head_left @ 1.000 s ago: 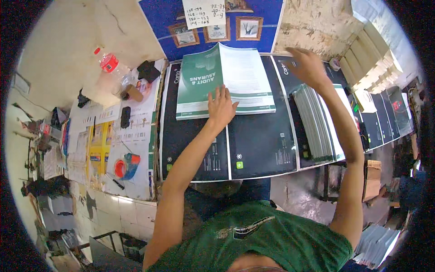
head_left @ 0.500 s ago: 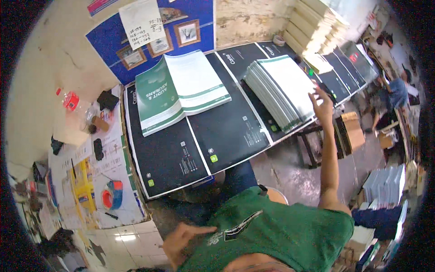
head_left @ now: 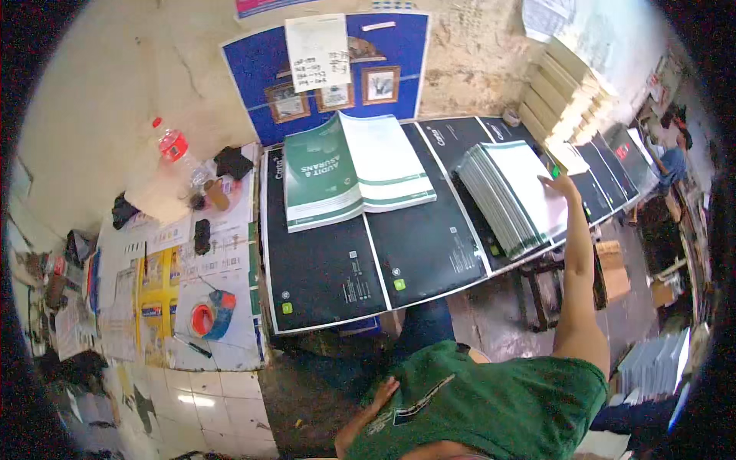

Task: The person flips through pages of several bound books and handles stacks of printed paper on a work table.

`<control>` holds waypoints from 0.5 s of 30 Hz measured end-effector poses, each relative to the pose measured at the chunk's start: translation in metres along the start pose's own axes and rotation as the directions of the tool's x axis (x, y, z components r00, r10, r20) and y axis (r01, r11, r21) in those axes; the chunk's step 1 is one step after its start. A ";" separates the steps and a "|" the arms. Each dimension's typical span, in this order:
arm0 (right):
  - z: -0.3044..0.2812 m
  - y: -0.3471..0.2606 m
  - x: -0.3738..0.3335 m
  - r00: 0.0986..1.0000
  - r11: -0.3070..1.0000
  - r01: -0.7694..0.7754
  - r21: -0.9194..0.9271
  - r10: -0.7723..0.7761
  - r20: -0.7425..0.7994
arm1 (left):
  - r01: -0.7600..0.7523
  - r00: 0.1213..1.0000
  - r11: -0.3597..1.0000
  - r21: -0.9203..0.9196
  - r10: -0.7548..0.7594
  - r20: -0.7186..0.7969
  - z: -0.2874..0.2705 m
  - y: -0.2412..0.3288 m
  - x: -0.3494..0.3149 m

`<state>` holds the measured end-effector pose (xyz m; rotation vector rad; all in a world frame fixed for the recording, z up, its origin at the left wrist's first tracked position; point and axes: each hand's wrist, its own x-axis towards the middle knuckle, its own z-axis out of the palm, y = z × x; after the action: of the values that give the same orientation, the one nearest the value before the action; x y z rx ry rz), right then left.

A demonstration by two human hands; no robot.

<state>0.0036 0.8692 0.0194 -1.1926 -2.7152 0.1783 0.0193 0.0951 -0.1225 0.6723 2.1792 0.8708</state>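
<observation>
A stack of thin books or booklets (head_left: pixel 515 180) with white top and green edging lies on the right part of the worktable. At its right edge my right hand (head_left: pixel 566 188) reaches with the arm stretched out, fingers over the top cover; whether they grip a cover is hard to see. My left hand (head_left: pixel 383 395) rests against the front of my green shirt, fingers extended and holding nothing visible. Left of the stack, a pile of green and white printed covers (head_left: pixel 322 180) lies spread out, with a raised crease down its middle.
Black printed sheets cover the worktable (head_left: pixel 322 272). A side table (head_left: pixel 230 337) at left bears a tape roll (head_left: pixel 203 320), a pen (head_left: pixel 193 346), a plastic bottle (head_left: pixel 173 142) and dark cloths (head_left: pixel 232 162). Tall paper stacks (head_left: pixel 556 96) stand at the back right. Another person (head_left: pixel 673 162) is farther right.
The view has shifted, so the table sits farther right and lower. My right hand has moved to the stack's far right edge. My left hand has drawn in against my shirt.
</observation>
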 end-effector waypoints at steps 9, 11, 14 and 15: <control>-0.018 0.007 0.041 0.973 0.977 -0.211 0.008 0.209 0.101 | -0.136 0.967 0.985 -0.110 0.107 -0.230 -0.100 0.043 -0.002; -0.071 0.038 0.058 0.993 0.999 -0.027 -0.037 0.022 -0.114 | -0.396 0.887 0.910 -0.121 0.346 -0.305 -0.131 0.064 0.022; -0.109 -0.010 0.051 0.985 0.988 0.005 -0.151 -0.031 -0.168 | -0.553 0.831 0.781 -0.289 0.495 -0.254 -0.160 0.112 0.061; -0.107 -0.065 0.036 0.977 0.992 0.061 -0.106 -0.081 -0.196 | -0.578 0.816 0.738 -0.347 0.525 -0.242 -0.158 0.114 0.085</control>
<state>-0.0453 0.8560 0.1391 -1.0719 -2.6106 -0.0834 -0.1294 0.1637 0.0126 1.0977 1.8142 1.6695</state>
